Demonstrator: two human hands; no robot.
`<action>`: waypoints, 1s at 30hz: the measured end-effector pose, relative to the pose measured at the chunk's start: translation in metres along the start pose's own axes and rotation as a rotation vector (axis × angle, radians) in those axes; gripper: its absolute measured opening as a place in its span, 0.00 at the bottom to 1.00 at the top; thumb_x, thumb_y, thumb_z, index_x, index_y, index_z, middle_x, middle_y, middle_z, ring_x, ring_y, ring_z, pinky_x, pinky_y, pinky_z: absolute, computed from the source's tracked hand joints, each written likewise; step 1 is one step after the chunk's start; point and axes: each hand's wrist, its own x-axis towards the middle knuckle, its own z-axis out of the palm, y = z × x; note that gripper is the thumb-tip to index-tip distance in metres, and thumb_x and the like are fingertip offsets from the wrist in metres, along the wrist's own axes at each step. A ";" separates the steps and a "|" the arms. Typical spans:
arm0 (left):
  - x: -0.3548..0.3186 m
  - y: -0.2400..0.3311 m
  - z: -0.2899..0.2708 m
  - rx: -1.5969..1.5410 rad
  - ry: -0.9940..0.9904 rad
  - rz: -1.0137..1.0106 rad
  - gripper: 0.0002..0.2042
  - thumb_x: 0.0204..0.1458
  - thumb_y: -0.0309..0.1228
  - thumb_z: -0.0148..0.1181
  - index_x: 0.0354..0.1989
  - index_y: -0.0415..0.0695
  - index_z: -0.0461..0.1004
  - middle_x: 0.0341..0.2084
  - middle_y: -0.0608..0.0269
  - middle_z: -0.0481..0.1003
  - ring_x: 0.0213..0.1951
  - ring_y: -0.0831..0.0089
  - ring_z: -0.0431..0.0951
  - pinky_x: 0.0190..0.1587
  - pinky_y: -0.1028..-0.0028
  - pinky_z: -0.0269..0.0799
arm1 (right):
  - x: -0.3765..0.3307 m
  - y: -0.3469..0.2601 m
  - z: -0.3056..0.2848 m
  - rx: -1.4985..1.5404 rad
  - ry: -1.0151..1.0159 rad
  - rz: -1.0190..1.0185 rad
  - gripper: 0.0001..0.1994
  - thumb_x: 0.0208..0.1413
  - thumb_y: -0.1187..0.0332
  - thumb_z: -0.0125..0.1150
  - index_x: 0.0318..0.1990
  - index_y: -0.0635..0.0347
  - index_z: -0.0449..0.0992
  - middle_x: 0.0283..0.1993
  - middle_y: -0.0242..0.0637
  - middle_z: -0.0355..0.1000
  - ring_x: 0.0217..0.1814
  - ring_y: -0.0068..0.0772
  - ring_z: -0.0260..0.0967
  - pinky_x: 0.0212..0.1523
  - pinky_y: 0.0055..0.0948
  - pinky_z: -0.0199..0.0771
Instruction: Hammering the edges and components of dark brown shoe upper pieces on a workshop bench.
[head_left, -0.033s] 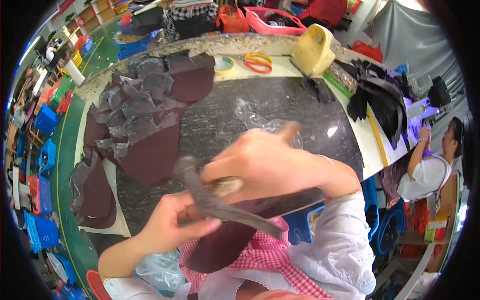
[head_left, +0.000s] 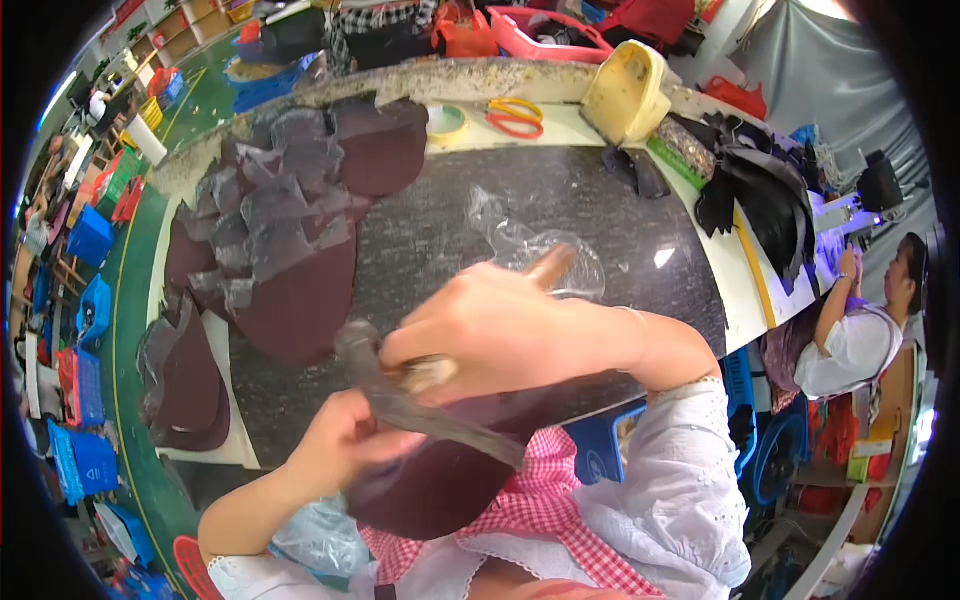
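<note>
My right hand (head_left: 490, 335) is closed around the wooden handle of a hammer (head_left: 465, 432). The handle's end pokes out past the fist, and the long dark head slants across in front of my left hand, slightly blurred. My left hand (head_left: 340, 440) pinches the edge of a dark maroon piece of sheet material (head_left: 430, 500), perhaps leather, which hangs over my lap at the table's near edge. The hammer head partly hides my left fingertips. Overlapping maroon pieces (head_left: 300, 310) with grey, ragged edges lie on the left, with more pieces (head_left: 190, 390) nearer me.
On the dark table slab (head_left: 640, 300) lies crumpled clear plastic (head_left: 500, 225). Along the far edge are a tape roll (head_left: 446, 122), scissors (head_left: 515, 118) and a yellowish plastic container (head_left: 625, 95). Black pieces (head_left: 765, 200) lie at right, near a seated co-worker (head_left: 850, 340).
Both hands, with the hammer and the maroon piece, have shifted slightly left. The hammer head sits a little lower and further left. The pieces on the table lie as before.
</note>
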 end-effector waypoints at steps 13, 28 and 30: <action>-0.052 -0.084 -0.044 -0.040 0.204 -0.192 0.19 0.62 0.37 0.63 0.57 0.39 0.73 0.35 0.63 0.79 0.32 0.82 0.77 0.31 0.75 0.70 | -0.026 0.009 0.088 0.066 -0.114 0.083 0.23 0.48 0.72 0.65 0.55 0.58 0.74 0.30 0.33 0.70 0.26 0.39 0.75 0.25 0.36 0.75; 0.026 -0.078 -0.086 0.848 0.040 0.674 0.12 0.47 0.21 0.68 0.42 0.39 0.79 0.40 0.57 0.76 0.38 0.59 0.78 0.39 0.63 0.77 | -0.016 0.002 0.080 0.005 -0.062 0.180 0.20 0.50 0.70 0.67 0.53 0.60 0.76 0.26 0.33 0.67 0.23 0.32 0.73 0.22 0.33 0.72; 0.027 -0.083 -0.090 0.901 0.010 0.829 0.12 0.47 0.22 0.68 0.41 0.37 0.78 0.40 0.56 0.77 0.37 0.59 0.78 0.36 0.63 0.77 | -0.015 0.002 0.077 0.036 -0.086 0.214 0.22 0.50 0.71 0.66 0.55 0.60 0.76 0.27 0.34 0.69 0.24 0.34 0.75 0.23 0.34 0.72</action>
